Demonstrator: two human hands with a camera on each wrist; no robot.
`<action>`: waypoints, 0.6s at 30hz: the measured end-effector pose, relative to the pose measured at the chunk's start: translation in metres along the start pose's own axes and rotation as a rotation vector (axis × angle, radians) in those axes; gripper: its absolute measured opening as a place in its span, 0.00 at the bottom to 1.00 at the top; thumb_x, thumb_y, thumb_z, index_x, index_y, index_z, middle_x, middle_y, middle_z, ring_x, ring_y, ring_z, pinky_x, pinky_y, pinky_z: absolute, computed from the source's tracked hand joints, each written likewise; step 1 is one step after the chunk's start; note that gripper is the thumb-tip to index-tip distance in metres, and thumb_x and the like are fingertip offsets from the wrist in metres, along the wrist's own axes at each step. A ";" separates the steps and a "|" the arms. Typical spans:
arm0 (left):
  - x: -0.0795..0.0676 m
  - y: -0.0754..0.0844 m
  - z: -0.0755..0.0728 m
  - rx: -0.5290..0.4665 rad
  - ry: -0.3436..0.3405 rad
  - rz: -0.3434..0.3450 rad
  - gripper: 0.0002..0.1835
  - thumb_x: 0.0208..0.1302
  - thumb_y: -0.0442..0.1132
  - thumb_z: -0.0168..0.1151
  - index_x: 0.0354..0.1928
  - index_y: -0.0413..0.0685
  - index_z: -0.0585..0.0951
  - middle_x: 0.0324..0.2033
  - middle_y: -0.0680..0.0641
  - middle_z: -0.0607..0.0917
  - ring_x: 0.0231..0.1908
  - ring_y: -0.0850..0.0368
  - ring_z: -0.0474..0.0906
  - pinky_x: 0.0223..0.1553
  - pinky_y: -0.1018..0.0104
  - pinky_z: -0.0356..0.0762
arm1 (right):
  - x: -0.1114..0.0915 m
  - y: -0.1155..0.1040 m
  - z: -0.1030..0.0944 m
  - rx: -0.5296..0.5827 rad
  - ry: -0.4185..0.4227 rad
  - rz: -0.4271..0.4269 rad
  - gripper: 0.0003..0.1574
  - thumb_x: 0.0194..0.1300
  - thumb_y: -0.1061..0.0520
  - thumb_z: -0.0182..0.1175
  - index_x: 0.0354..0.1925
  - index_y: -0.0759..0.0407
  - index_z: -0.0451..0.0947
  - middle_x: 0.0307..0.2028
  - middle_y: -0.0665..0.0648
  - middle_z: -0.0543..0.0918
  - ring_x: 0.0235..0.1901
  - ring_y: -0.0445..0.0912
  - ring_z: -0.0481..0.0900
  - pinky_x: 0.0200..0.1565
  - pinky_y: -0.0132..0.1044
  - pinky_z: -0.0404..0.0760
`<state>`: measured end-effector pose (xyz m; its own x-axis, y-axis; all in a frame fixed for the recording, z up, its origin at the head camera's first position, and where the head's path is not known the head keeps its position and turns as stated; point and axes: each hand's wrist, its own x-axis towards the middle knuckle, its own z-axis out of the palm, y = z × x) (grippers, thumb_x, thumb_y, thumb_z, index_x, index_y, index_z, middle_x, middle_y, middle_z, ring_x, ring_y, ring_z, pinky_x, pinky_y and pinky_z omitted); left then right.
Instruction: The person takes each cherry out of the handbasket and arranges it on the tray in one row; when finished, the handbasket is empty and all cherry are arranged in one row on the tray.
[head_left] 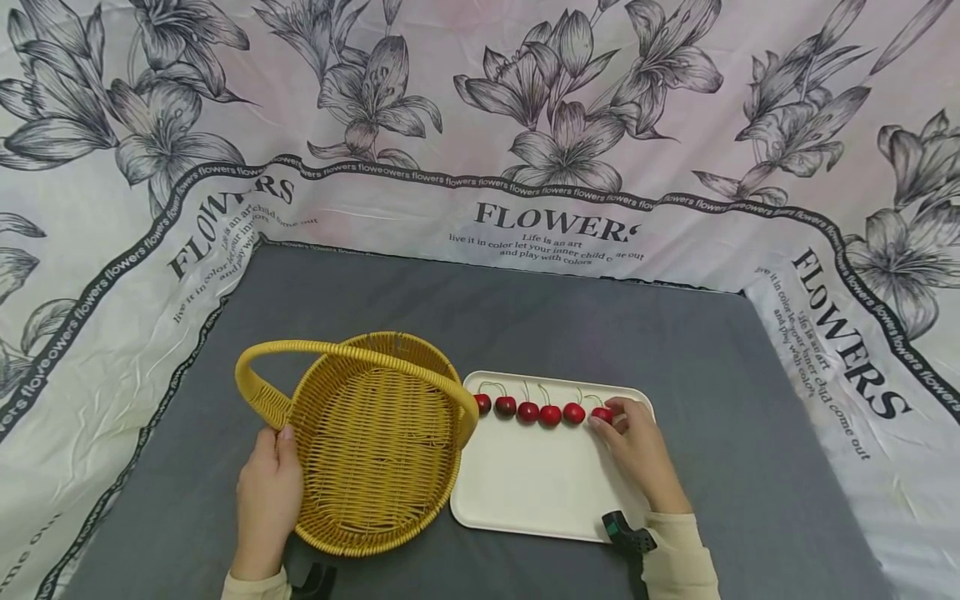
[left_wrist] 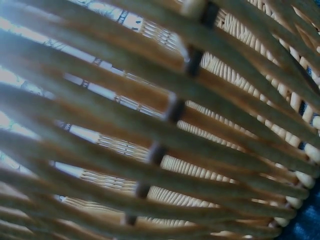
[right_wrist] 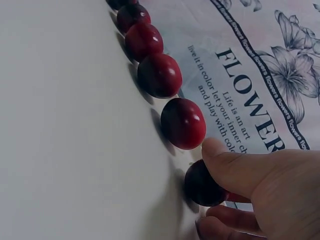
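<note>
A yellow wicker basket (head_left: pixel 367 458) with an arched handle (head_left: pixel 360 357) stands at the left, with only its woven bottom showing inside. My left hand (head_left: pixel 268 496) grips its left side near the foot of the handle, thumb on the rim. In the left wrist view the basket's weave (left_wrist: pixel 165 115) fills the picture and hides the fingers. To the right is a white tray (head_left: pixel 525 492) with several red cherries (head_left: pixel 550 416) in a row along its far side. My right hand (head_left: pixel 637 446) pinches the rightmost cherry (right_wrist: pixel 202 185) between thumb and fingers, low at the tray.
A dark grey table (head_left: pixel 525 321) lies beneath everything. Behind it and along both sides hangs a white cloth (head_left: pixel 420 212) printed with flowers and lettering. The basket's handle leans over the tray's left edge, close to the leftmost cherry (head_left: pixel 483 405).
</note>
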<state>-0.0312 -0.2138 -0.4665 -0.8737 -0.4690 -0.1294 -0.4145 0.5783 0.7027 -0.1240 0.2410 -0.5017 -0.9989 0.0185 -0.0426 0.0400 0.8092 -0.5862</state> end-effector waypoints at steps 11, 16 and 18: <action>0.000 0.002 -0.001 0.048 0.084 -0.011 0.29 0.76 0.54 0.33 0.55 0.35 0.71 0.37 0.33 0.77 0.34 0.36 0.75 0.31 0.47 0.69 | -0.007 -0.003 -0.001 0.004 -0.024 0.043 0.32 0.65 0.47 0.62 0.57 0.66 0.68 0.46 0.64 0.74 0.39 0.52 0.75 0.36 0.38 0.75; -0.013 0.009 0.002 0.140 0.408 0.124 0.21 0.73 0.45 0.47 0.53 0.32 0.75 0.41 0.30 0.79 0.40 0.32 0.74 0.37 0.38 0.67 | -0.021 -0.012 -0.008 0.011 -0.008 0.055 0.32 0.67 0.48 0.60 0.59 0.69 0.66 0.52 0.68 0.71 0.42 0.55 0.75 0.38 0.42 0.75; -0.020 0.014 0.002 0.137 0.478 0.196 0.19 0.71 0.42 0.51 0.50 0.32 0.76 0.39 0.30 0.80 0.37 0.32 0.73 0.36 0.39 0.67 | -0.030 -0.019 -0.012 0.020 0.003 0.046 0.31 0.67 0.48 0.59 0.58 0.69 0.67 0.52 0.68 0.71 0.42 0.55 0.76 0.38 0.43 0.75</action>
<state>-0.0200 -0.1951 -0.4550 -0.7376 -0.5766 0.3514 -0.3123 0.7527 0.5795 -0.0954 0.2326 -0.4797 -0.9961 0.0569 -0.0678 0.0862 0.7956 -0.5996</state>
